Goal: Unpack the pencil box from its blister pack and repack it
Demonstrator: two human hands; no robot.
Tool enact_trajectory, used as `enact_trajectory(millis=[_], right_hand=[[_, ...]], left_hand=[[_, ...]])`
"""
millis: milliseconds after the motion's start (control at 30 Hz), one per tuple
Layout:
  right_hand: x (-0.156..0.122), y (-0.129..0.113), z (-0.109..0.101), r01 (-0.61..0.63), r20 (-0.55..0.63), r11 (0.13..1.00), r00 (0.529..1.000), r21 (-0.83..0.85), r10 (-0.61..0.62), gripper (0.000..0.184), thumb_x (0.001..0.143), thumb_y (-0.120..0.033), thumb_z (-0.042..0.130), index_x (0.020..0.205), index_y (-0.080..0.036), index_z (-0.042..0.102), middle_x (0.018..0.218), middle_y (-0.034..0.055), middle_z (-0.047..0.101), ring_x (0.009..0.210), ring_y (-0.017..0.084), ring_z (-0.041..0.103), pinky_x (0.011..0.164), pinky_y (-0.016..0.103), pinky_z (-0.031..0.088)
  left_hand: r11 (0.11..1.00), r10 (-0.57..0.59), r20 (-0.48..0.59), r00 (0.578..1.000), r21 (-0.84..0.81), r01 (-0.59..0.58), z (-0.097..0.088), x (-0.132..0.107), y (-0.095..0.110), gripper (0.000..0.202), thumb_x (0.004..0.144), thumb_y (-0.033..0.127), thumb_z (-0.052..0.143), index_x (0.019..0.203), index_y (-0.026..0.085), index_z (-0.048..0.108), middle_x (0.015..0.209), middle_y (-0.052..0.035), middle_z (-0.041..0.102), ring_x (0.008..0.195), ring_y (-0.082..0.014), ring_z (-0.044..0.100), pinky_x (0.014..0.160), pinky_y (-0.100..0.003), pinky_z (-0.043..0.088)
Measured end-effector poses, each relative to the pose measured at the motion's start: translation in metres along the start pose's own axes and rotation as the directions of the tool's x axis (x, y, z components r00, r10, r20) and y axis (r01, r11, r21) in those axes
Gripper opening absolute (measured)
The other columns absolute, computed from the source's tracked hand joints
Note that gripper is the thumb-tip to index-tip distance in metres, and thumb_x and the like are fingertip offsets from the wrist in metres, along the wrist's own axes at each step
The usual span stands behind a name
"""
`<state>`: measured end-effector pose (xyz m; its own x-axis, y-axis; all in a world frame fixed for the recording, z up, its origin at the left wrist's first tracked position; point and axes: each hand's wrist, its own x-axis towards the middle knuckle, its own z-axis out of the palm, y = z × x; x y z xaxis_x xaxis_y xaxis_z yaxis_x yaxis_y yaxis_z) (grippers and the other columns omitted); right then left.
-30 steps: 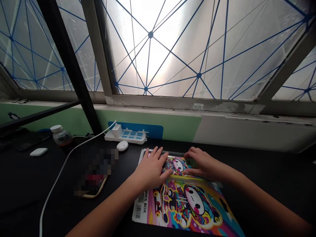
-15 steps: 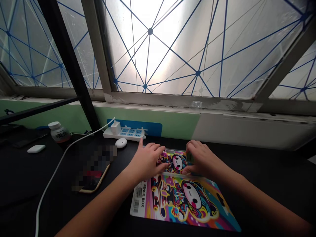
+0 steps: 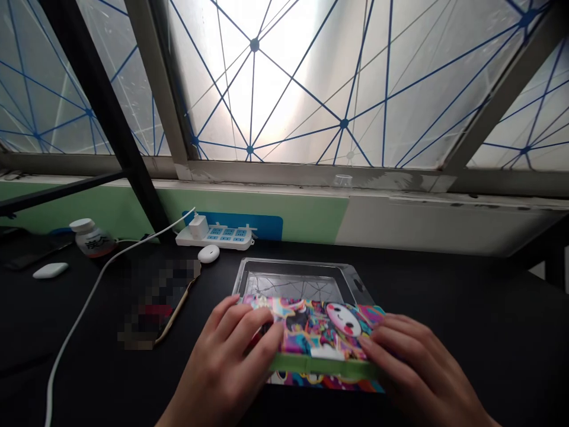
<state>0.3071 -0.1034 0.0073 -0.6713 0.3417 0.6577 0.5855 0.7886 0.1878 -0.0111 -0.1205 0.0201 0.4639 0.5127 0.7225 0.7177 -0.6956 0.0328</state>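
Currently, a power strip (image 3: 229,235) carrying a white adapter (image 3: 198,226) is standing at the rear of the counter (image 3: 466,296), near the wall. A white cable (image 3: 75,314) is running from the adapter area down the left side. A rounded white item (image 3: 208,254) is sitting just in front of the strip; a bottle (image 3: 92,238) is standing further left. A tan-edged object (image 3: 175,311), its face blurred out, is lying left of the work area. Directly ahead, a clear plastic tray (image 3: 288,284) is lying behind the patterned case (image 3: 306,323), which is covering its near part. A printed card (image 3: 329,381) is showing below the case's green edge.

The left grip (image 3: 231,350) is closing on the case's left end, fingers bending over the top face. The right grip (image 3: 422,362) is clasping the right end, fingers pointing inward. Both wrists are entering from below.
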Motion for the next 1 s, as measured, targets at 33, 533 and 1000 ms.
enact_trajectory(millis=[33,533,1000], right_hand=[[-0.007,-0.005,0.002,0.016,0.035,1.000,0.999,0.021,-0.017,0.035,0.095,-0.010,0.049,0.126,-0.018,0.063,0.110,0.0095,0.070,0.115,0.025,0.060,0.104,0.038,0.046],[-0.033,-0.007,0.015,-0.366,0.307,0.910,0.904,0.196,0.297,0.059,0.086,-0.045,0.072,0.135,-0.020,0.052,0.139,0.0169,0.060,0.127,0.030,0.058,0.101,0.043,0.053],[0.001,0.029,0.021,-0.816,0.402,0.363,0.548,0.450,0.733,0.036,0.096,-0.053,0.050,0.095,-0.022,0.068,0.079,0.0026,0.070,0.067,0.019,0.064,0.057,0.026,0.052]], left_hand=[[0.999,-0.031,0.028,0.999,-0.010,0.031,0.004,-0.014,0.002,0.027,0.089,0.017,0.067,0.115,0.019,0.064,0.110,-0.0080,0.069,0.105,-0.0237,0.060,0.107,-0.043,0.041],[0.831,-0.457,0.396,0.796,-0.129,0.541,0.027,-0.077,-0.005,0.091,0.084,0.037,0.072,0.157,0.037,0.017,0.152,-0.0097,0.047,0.135,-0.0349,0.049,0.107,-0.051,0.046],[0.755,-0.554,0.402,0.729,-0.127,0.644,0.021,-0.068,0.008,0.112,0.080,0.034,0.072,0.158,0.039,-0.008,0.144,-0.0066,0.055,0.134,-0.0360,0.049,0.111,-0.061,0.036]])
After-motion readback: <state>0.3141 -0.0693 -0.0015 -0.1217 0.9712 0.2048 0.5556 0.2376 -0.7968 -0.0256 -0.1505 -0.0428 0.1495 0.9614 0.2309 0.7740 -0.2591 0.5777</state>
